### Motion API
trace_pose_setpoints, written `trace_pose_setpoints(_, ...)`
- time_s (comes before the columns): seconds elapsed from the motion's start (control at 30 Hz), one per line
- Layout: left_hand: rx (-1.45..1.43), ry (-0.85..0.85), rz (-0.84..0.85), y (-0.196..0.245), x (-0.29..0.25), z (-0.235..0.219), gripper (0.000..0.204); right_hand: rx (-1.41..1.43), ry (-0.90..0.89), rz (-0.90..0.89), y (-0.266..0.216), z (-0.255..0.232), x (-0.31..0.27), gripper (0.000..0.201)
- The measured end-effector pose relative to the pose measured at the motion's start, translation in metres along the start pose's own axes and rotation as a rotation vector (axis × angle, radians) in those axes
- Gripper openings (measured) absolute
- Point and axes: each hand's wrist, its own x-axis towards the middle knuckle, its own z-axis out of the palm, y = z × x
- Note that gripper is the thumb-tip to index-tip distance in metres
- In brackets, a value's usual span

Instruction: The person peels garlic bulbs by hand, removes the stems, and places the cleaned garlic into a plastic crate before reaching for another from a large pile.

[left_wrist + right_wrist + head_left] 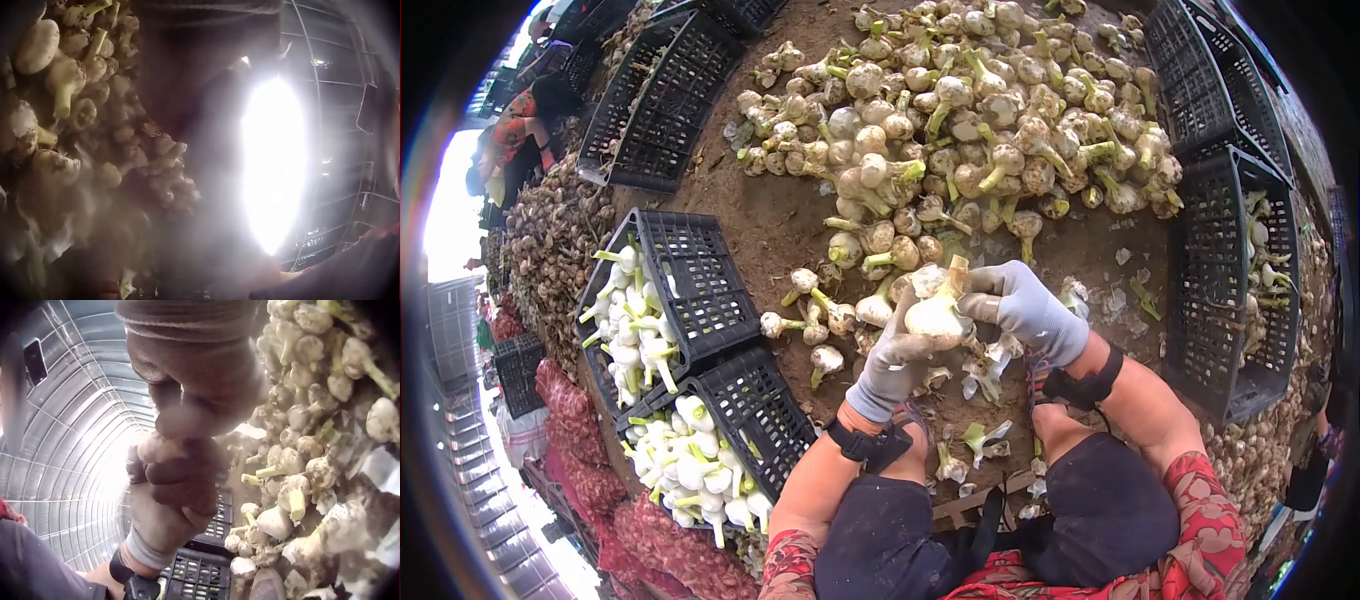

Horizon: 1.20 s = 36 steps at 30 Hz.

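Note:
A garlic bulb point(935, 322) with a thick cut stem is held up between the two gloved hands, in the middle of the head view. My left hand point(888, 362) grips it from the left, its thumb across the lower side. From the right, my right hand point(1038, 312) pinches the bulb beside the stem with bent thumb and fingers. The right wrist view has the right hand point(194, 375) above the left hand point(169, 509), close together, and the bulb is mostly hidden there. In the left wrist view the glove point(206, 50) is dark and blurred.
A large heap of soil-marked garlic point(1000, 110) covers the ground ahead. Peeled white bulbs fill a tilted black crate point(710, 280) and another crate point(765, 420) at left. At right stands a crate point(1205, 290) holding some garlic. Loose skins point(985, 440) lie between the feet.

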Motion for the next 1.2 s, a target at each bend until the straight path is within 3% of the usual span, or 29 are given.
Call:
trace_pose_setpoints(0.03, 0.13, -0.006, 0.031, 0.0, 0.0, 0.001, 0.09, 0.001, 0.002, 0.001, -0.001, 0.002, 0.0, 0.022)
trace_pose_setpoints(0.1, 0.18, 0.068, 0.09, -0.008, -0.003, 0.0, 0.084, -0.747, 0.137, -0.417, -0.003, 0.005, 0.0, 0.018)
trace_pose_setpoints(0.17, 0.231, 0.144, 0.15, -0.007, -0.002, -0.005, 0.079, -0.763, 0.163, -0.388, 0.0, 0.009, 0.001, 0.017)
trace_pose_setpoints(0.23, -0.36, -0.36, -0.185, 0.014, 0.006, 0.0, 0.071, -0.588, 0.156, -0.465, -0.001, 0.012, 0.001, 0.015)
trace_pose_setpoints(0.27, -0.162, -0.123, -0.125, 0.017, 0.003, 0.014, 0.073, -0.508, 0.19, -0.426, 0.003, 0.016, 0.001, 0.016)
trace_pose_setpoints(0.3, -0.155, 0.014, -0.174, 0.022, 0.004, 0.018, 0.068, -0.507, 0.19, -0.431, 0.006, 0.02, 0.002, 0.016)
trace_pose_setpoints(0.37, 0.255, 0.325, 0.117, 0.002, 0.02, -0.002, 0.06, 0.125, 0.363, -0.096, 0.012, 0.027, 0.007, 0.018)
trace_pose_setpoints(0.4, 0.377, 0.209, 0.199, 0.002, 0.02, -0.007, 0.053, 0.043, 0.429, -0.134, 0.021, 0.026, 0.012, 0.02)
trace_pose_setpoints(0.43, 0.668, 0.291, 0.441, -0.007, 0.022, 0.013, 0.054, 0.046, 0.428, -0.135, 0.019, 0.027, 0.011, 0.02)
trace_pose_setpoints(0.5, 0.574, 0.385, 0.415, -0.018, 0.021, 0.009, 0.052, -0.478, 0.281, -0.511, 0.014, 0.035, 0.004, 0.02)
trace_pose_setpoints(0.53, 0.459, 0.401, 0.349, -0.009, 0.02, 0.002, 0.051, -0.566, 0.205, -0.557, 0.019, 0.038, 0.004, 0.019)
trace_pose_setpoints(0.57, 0.933, 0.334, 0.59, -0.011, 0.019, -0.009, 0.048, -0.579, 0.208, -0.63, 0.018, 0.042, 0.003, 0.019)
trace_pose_setpoints(0.67, 0.965, 0.273, 0.474, -0.008, 0.021, -0.028, 0.048, -0.533, 0.13, -0.639, 0.016, 0.033, 0.008, 0.014)
trace_pose_setpoints(0.73, -0.181, 0.275, 0.113, -0.001, 0.014, -0.009, 0.045, 0.051, 0.12, -0.175, 0.019, 0.024, 0.009, 0.014)
trace_pose_setpoints(0.77, -0.183, 0.274, 0.112, -0.001, 0.011, -0.012, 0.045, 0.421, 0.138, -0.053, 0.023, 0.017, 0.014, 0.018)
trace_pose_setpoints(0.87, -0.098, 0.192, 0.012, 0.006, 0.005, -0.01, 0.042, 0.465, 0.181, -0.04, 0.023, 0.005, 0.015, 0.022)
trace_pose_setpoints(0.93, -0.095, 0.105, -0.09, 0.011, 0.0, -0.022, 0.042, 0.12, 0.217, -0.104, 0.017, -0.002, 0.016, 0.021)
trace_pose_setpoints(0.97, -0.084, 0.021, -0.189, 0.012, -0.001, -0.026, 0.041, 0.112, 0.278, -0.112, 0.015, -0.004, 0.018, 0.017)
trace_pose_setpoints(1.0, -0.022, 0.13, -0.174, 0.006, -0.004, -0.021, 0.047, 0.16, 0.344, -0.075, 0.013, -0.009, 0.02, 0.014)
trace_pose_setpoints(1.03, -0.056, 0.099, -0.183, 0.007, -0.007, -0.01, 0.05, 0.209, 0.407, -0.038, 0.011, -0.016, 0.023, 0.012)
trace_pose_setpoints(1.07, -0.096, 0.006, -0.213, 0.003, -0.007, -0.017, 0.053, 0.028, 0.526, -0.241, 0.036, -0.038, 0.041, 0.01)
trace_pose_setpoints(1.1, -0.135, -0.087, -0.241, 0.0, -0.007, -0.024, 0.057, 0.118, 0.622, -0.12, 0.031, -0.05, 0.038, 0.012)
trace_pose_setpoints(1.17, -0.134, -0.13, -0.254, 0.002, -0.01, -0.021, 0.06, -0.166, 0.423, 0.126, 0.029, -0.1, 0.023, 0.037)
trace_pose_setpoints(1.2, -0.096, -0.121, -0.231, 0.005, -0.011, -0.022, 0.06, -0.786, 0.377, 0.063, 0.03, -0.109, 0.006, 0.058)
